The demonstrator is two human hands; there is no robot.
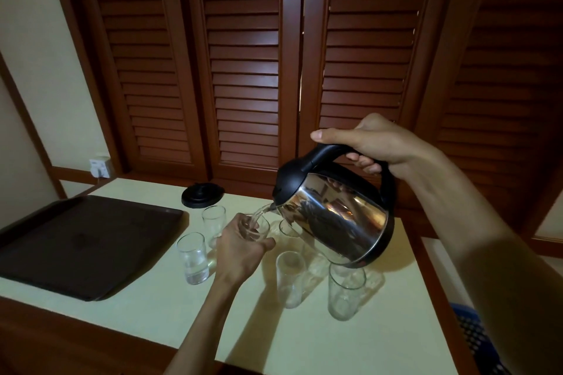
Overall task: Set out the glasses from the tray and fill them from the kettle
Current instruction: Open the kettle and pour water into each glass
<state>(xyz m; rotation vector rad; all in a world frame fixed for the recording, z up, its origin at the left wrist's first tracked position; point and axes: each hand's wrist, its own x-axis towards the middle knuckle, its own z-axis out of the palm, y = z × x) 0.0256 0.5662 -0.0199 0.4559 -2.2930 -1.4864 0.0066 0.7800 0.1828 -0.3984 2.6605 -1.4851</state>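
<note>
My right hand (368, 143) grips the black handle of a steel kettle (338, 219), tilted to the left above the table. Water runs from its spout into a clear glass (257, 230) that my left hand (240, 248) holds from the near side. Several more clear glasses stand on the pale table (182, 313): one at the left with water in it (193, 257), one behind (214, 218), one partly hidden by the kettle (288, 230), and two at the front (290, 278) (345, 295). The dark brown tray (76, 243) lies bare at the left.
The kettle's black base (202, 195) sits at the table's back edge. A wall socket (99, 167) is at the back left. Brown louvred shutters (243, 55) fill the wall behind. A blue basket (475, 338) shows at the lower right, past the table's wooden edge.
</note>
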